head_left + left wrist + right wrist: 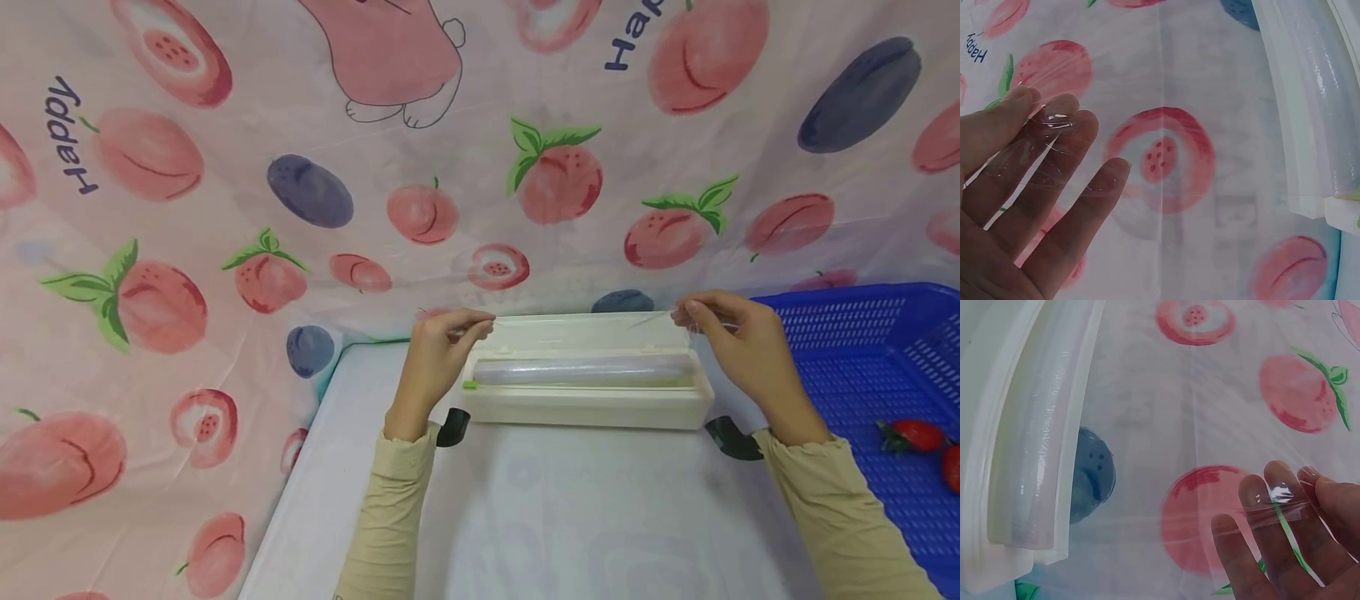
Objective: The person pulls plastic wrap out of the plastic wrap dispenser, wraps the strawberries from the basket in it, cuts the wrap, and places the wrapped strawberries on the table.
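Observation:
A white cling film dispenser box (588, 410) stands on the white table with its lid (570, 332) raised at the back. Inside lies a roll of clear cling film (585, 369). My left hand (442, 346) is at the left end of the lid and pinches one corner of the film between thumb and index finger. At the right end my right hand (738, 342) pinches the other corner. Both wrist views show the thin sheet of cling film (1057, 125) wrinkled over the fingers and stretching toward the box. Its far edges are hard to make out.
To the right stands a blue plastic basket (840, 375) with strawberries (911, 436) in it. A fruit-printed cloth (450, 167) hangs behind and to the left of the white table (600, 508). A small green tab (470, 385) sits on the box's left end.

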{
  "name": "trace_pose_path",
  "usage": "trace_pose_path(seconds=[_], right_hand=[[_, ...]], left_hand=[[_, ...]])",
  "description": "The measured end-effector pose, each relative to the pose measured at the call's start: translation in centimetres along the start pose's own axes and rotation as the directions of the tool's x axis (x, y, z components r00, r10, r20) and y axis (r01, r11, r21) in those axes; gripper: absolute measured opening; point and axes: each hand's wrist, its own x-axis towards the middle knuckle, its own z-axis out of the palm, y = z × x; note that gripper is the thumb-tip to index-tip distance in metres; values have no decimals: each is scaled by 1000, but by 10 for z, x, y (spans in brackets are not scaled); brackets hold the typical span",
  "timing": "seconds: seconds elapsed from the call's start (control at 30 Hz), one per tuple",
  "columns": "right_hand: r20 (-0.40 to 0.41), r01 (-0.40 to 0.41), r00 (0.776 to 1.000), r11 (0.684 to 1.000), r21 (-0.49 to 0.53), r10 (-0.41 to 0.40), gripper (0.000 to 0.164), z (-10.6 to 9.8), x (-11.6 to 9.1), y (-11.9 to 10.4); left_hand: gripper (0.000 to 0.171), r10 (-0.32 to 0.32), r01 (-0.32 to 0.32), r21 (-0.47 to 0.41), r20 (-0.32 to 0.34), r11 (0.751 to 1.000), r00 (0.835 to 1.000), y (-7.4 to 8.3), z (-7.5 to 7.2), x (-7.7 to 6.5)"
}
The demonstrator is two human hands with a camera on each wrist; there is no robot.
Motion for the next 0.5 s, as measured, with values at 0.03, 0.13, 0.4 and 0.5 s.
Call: trace_pose_path(seconds=[0.03, 0.13, 0.4, 0.5], right_hand=[[-1, -4, 1000, 1000, -3, 4, 25, 0, 0, 0], [-5, -11, 1000, 1000, -2, 11, 25, 0, 1, -1], [-30, -4, 1000, 1000, 16, 4, 24, 0, 7, -4], [-44, 0, 999, 1000, 18, 1, 24, -1, 8, -5]], left_hand=[[12, -1, 1, -2, 1, 1000, 1000, 0, 0, 0], [11, -2, 2, -2, 2, 1000, 1000, 1, -1, 0], [11, 35, -35, 3, -10, 999, 999, 2, -3, 2], [11, 47, -47, 1, -17, 999, 999, 3, -4, 3]])
